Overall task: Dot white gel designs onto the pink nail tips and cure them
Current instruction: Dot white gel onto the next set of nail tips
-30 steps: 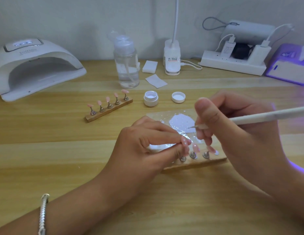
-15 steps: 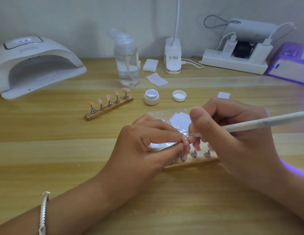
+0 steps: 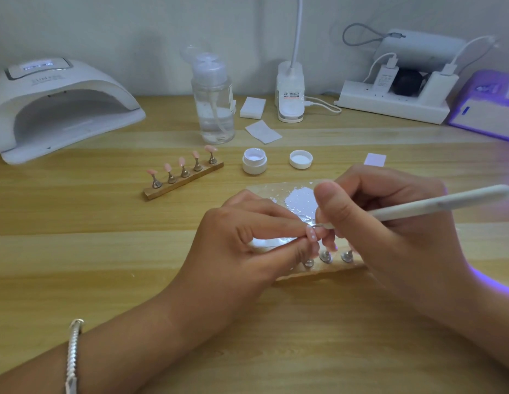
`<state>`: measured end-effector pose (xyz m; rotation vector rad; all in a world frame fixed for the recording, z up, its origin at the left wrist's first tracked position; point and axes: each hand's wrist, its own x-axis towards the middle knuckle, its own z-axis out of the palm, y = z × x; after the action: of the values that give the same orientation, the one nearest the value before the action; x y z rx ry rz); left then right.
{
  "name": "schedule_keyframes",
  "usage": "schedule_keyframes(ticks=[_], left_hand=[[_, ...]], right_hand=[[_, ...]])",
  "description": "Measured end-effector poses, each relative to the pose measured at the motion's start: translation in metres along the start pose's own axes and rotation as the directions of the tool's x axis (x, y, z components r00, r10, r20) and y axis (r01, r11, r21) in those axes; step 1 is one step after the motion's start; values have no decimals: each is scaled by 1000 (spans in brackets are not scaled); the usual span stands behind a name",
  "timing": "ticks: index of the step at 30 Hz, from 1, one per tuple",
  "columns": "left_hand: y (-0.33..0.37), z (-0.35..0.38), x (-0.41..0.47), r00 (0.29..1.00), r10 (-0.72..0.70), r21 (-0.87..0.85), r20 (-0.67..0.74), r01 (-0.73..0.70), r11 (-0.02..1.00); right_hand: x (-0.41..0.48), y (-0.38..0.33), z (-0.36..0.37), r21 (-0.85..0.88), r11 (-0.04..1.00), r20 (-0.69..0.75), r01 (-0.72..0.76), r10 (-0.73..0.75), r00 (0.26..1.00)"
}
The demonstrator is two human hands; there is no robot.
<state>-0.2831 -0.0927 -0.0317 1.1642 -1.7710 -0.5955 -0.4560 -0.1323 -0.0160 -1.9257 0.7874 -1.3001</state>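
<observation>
Since the fingers matter most here, I start with the left hand (image 3: 242, 245): its thumb and forefinger are drawn close together and pinch a small pink nail tip with white dots (image 3: 311, 235) from either side, while the other fingers curl underneath. My right hand (image 3: 389, 226) grips a slim white dotting tool with a fine metal point (image 3: 435, 204) like a pen, thumb raised on top, and the point sits at or right against the upper end of that pinched tip; I cannot tell whether it actually touches. Just below the tip runs a short wooden strip stand with round metal holders (image 3: 318, 273), partly hidden behind both hands. Directly behind the hands lies a crinkled sheet of silver foil (image 3: 264, 191) carrying a puddle of white gel (image 3: 301, 199).

To the left, well apart, a second wooden strip stand (image 3: 185, 180) holds five plain pink tips, with bare wood between it and my hands. Behind the foil sit an open white gel jar (image 3: 254, 160) and its white lid (image 3: 300, 159), near each other but not touching.

The pale wooden table (image 3: 77, 251) meets a plain wall. A white arched curing lamp (image 3: 57, 106) stands far left, a clear pump bottle (image 3: 213, 103) at centre back, a white power strip (image 3: 395, 105) far right.
</observation>
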Motion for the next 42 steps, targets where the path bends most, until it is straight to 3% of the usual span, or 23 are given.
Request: schedule_keyframes(ticks=[7, 15, 23, 35, 39, 42], left_hand=[[0, 0, 0, 1000, -7, -3, 5, 7, 1000], [0, 1, -1, 1000, -26, -45, -13, 25, 999], [0, 1, -1, 999, -24, -89, -24, 21, 996], [2, 0, -2, 998, -36, -89, -58, 30, 996], [2, -1, -1, 998, -24, -55, -63, 21, 998], [1, -1, -1, 997, -16, -59, -80, 11, 998]], right_hand=[[0, 1, 0, 13, 1000, 3, -10, 10, 1000], [11, -2, -9, 201, 979, -85, -38, 56, 995], [11, 1, -18, 102, 987, -130, -128, 140, 982], [14, 22, -27, -79, 990, -135, -115, 103, 985], [12, 14, -28, -121, 992, -122, -38, 23, 992], [9, 2, -22, -305, 951, 21, 55, -51, 998]])
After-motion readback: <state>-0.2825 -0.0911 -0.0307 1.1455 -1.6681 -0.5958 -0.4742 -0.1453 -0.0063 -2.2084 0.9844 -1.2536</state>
